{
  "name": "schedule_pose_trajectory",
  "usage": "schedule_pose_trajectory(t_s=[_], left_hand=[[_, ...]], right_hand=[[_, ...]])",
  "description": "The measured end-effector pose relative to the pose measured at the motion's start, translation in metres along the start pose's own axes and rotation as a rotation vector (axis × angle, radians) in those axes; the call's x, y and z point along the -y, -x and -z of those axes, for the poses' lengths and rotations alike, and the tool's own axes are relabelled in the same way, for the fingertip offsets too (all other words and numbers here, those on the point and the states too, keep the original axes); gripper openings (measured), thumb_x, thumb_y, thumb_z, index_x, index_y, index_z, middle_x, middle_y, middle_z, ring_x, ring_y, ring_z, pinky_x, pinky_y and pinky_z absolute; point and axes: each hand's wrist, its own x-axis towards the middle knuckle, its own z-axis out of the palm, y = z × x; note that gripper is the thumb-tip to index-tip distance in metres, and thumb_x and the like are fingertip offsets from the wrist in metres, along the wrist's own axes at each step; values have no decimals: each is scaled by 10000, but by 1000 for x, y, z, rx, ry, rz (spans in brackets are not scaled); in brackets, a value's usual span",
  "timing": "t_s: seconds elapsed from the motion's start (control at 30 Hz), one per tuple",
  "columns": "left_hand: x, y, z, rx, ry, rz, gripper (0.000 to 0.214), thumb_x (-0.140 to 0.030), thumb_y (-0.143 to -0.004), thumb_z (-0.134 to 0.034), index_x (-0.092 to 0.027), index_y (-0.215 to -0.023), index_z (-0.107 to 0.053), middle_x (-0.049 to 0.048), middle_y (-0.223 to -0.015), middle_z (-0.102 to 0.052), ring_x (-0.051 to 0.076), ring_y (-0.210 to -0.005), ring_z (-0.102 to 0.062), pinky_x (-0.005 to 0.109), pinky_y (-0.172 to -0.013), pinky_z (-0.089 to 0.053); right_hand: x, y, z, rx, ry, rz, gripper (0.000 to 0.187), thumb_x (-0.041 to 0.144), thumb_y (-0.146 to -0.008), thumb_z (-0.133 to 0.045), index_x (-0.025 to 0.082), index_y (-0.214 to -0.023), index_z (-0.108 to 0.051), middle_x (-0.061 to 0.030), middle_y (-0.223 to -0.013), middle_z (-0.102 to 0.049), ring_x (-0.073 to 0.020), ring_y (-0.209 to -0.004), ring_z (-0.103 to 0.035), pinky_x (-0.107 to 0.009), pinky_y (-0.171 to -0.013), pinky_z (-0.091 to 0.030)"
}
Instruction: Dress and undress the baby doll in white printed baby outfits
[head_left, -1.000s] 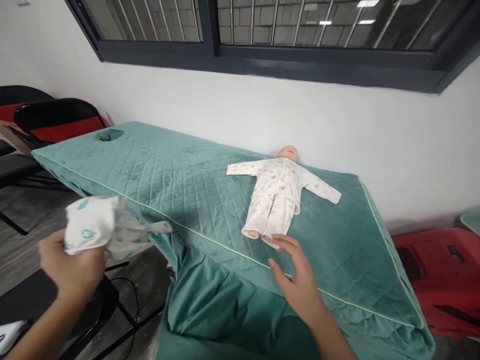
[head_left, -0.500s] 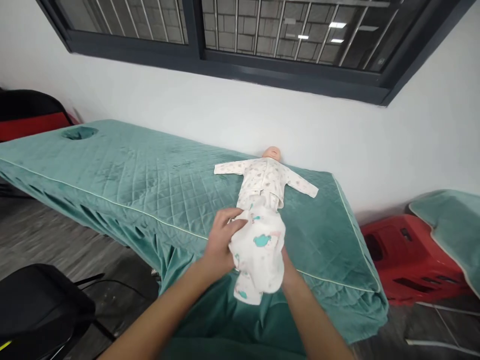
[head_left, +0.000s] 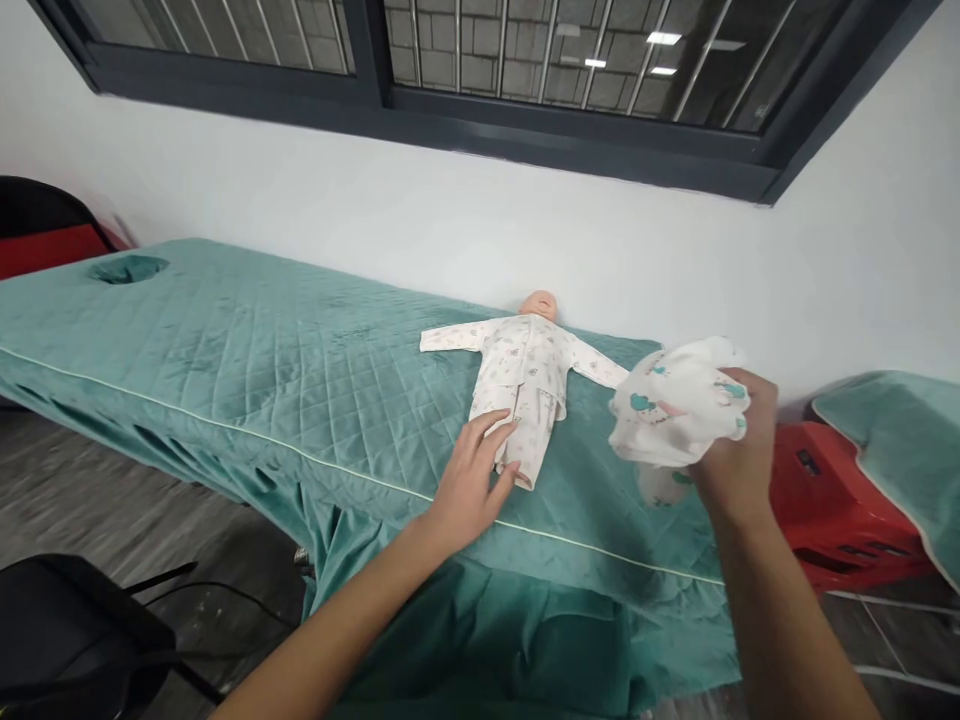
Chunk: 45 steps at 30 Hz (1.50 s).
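Note:
A baby doll (head_left: pixel 525 375) in a white printed sleepsuit lies on its back on a green quilted massage bed (head_left: pixel 285 360), head toward the wall. My left hand (head_left: pixel 472 480) is open, fingers stretched out, its tips touching the doll's left trouser leg. My right hand (head_left: pixel 739 450) is closed around a bunched white cloth with teal prints (head_left: pixel 671 405), held in the air above the bed's right end, to the right of the doll.
A white wall and a dark-framed window stand behind the bed. A red plastic stool (head_left: pixel 840 500) and another green-covered bed (head_left: pixel 892 440) are at the right. A black chair (head_left: pixel 67 630) sits at the lower left. A red and black chair (head_left: pixel 45 225) stands at the far left.
The bunched cloth passed from my left hand, through both hands over the doll's legs, into my right hand, which carried it right. My left hand now rests open at the doll's leg.

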Motion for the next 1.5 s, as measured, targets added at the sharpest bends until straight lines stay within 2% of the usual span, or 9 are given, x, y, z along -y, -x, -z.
schedule_pose_trajectory(t_s=[0.13,0.23,0.33,0.43,0.6,0.73,0.87,1.03,1.5], left_hand=[[27,-6,0,-77,25,105,401,-217,-970,-513,-243,-1362,-438,131,-1387,-526,248,-1324,-503,493,-1112,-449],[48,-17,-4,-98,66,193,382,-239,-962,-515,-219,-1339,-458,137,-1369,-538,247,-1310,-520,477,-1081,-477],[68,-31,-9,-80,71,221,398,-252,-954,-519,-213,-1347,-469,133,-1376,-536,244,-1317,-515,466,-1079,-479],[86,-50,-18,-81,74,238,381,-232,-941,-521,-218,-1321,-496,120,-1354,-555,239,-1296,-528,468,-1081,-475],[115,-114,-46,-5,91,187,383,-180,-912,-512,-220,-1292,-527,103,-1329,-591,228,-1288,-534,446,-1100,-461],[139,-187,-74,57,22,219,382,-178,-909,-517,-157,-1288,-559,136,-1355,-598,256,-1329,-509,443,-1166,-383],[156,-233,-95,167,6,241,297,-224,-933,-501,-140,-1193,-620,141,-1300,-625,280,-1317,-507,458,-1154,-381],[170,-234,-102,173,37,231,359,-319,-994,-434,-173,-1268,-615,101,-1410,-590,247,-1363,-483,434,-1180,-359],[179,-228,-100,215,25,305,460,-393,-971,-475,-241,-1392,-584,59,-1533,-505,237,-1441,-427,430,-1237,-302]], right_hand=[[-67,1,2,148,251,118,379,346,-788,-640,207,-1138,-607,-125,-1153,-609,-309,-1128,-562,-499,-983,-467],[-119,24,-14,422,402,44,428,272,-805,-599,211,-1228,-616,-156,-1324,-560,-341,-1256,-518,-535,-1052,-435],[-143,48,-25,484,537,-4,514,270,-839,-599,224,-1350,-576,-170,-1466,-475,-382,-1348,-455,-596,-1076,-403],[-125,67,-32,382,613,4,564,239,-858,-573,277,-1419,-532,-139,-1602,-324,-409,-1453,-337,-660,-1094,-355],[-51,78,-73,345,476,142,555,150,-902,-496,309,-1434,-498,-82,-1678,-192,-382,-1529,-219,-701,-1174,-201],[-34,27,-144,374,176,158,436,215,-944,-498,301,-1371,-530,-65,-1664,-224,-322,-1533,-241,-618,-1211,-248],[-73,-49,-221,314,-38,-14,425,355,-947,-528,249,-1359,-525,-96,-1585,-396,-289,-1479,-352,-558,-1219,-276],[-106,-74,-266,357,-197,-166,395,426,-971,-504,217,-1292,-598,-79,-1468,-549,-243,-1399,-457,-480,-1209,-316],[-106,-81,-274,387,-165,-157,335,470,-977,-484,279,-1188,-660,-61,-1425,-582,-248,-1374,-468,-497,-1198,-301]])
